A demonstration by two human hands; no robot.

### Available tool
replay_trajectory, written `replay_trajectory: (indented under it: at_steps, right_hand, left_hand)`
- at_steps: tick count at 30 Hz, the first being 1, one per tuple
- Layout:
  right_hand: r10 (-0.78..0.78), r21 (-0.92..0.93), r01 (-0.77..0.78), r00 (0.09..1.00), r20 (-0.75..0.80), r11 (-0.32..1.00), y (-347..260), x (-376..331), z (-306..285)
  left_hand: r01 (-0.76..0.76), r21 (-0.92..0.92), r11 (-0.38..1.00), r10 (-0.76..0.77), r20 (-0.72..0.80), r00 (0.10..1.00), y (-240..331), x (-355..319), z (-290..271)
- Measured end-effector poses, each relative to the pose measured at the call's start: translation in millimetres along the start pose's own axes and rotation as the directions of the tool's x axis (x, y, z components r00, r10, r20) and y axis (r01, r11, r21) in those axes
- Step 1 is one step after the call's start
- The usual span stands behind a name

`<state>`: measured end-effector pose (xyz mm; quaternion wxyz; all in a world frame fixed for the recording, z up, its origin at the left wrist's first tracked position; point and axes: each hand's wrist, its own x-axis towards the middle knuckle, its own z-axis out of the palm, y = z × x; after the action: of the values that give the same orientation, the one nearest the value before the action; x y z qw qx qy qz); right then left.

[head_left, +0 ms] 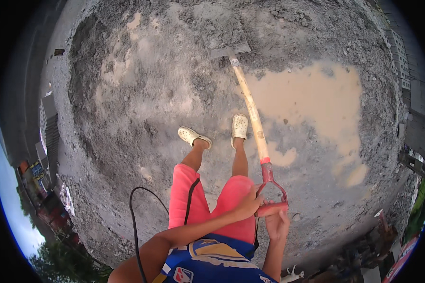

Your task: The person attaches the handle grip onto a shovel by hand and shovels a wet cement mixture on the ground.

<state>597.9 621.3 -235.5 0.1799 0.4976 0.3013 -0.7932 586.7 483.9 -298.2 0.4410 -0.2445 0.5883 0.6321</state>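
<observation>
A shovel [252,108] with a long wooden shaft and a red D-shaped handle stretches away in front of me. Its blade [229,47] rests in loose grey, gravelly material, which partly covers it. My left hand [250,206] is closed at the left side of the red handle, its arm crossing over my lap. On the right end of the crossbar, my right hand [277,225] holds on from below with the fingers curled against it. Both hands are close together, beside my right knee.
A muddy brown puddle [311,96] spreads to the right of the shaft. Wet grey ground [160,104] surrounds my pale clogs [240,125]. Loose rubble [85,61] edges the left side. A black cord [134,212] loops beside my left leg.
</observation>
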Motion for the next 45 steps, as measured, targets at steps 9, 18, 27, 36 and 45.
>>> replay_trajectory:
  at_steps: [9,18,27,36,45]
  right_hand:
    - [0.063,0.311,-0.002,0.981,-0.184,0.95,56,14,5]
    - [-0.066,0.038,0.149,0.637,-0.768,0.988,63,24,-104]
    - [-0.367,-0.353,0.107,0.359,-0.858,0.93,107,-10,-214]
    - [-0.723,-0.79,0.086,0.474,-0.503,0.607,32,-17,-229]
    - [-0.707,-0.934,0.355,0.672,0.218,0.049,-30,76,0]
  left_hand:
    - [0.108,-0.888,0.447,-0.012,0.115,0.993,52,247,-157]
    - [0.23,-0.702,0.674,-0.282,0.043,0.958,-4,351,-122]
    - [0.227,-0.783,0.578,-0.392,-0.023,0.92,-134,290,-56]
    - [-0.061,-0.992,0.113,-0.329,-0.095,0.94,-190,236,-61]
    - [-0.341,-0.835,-0.432,-0.115,-0.324,0.939,-164,170,-206]
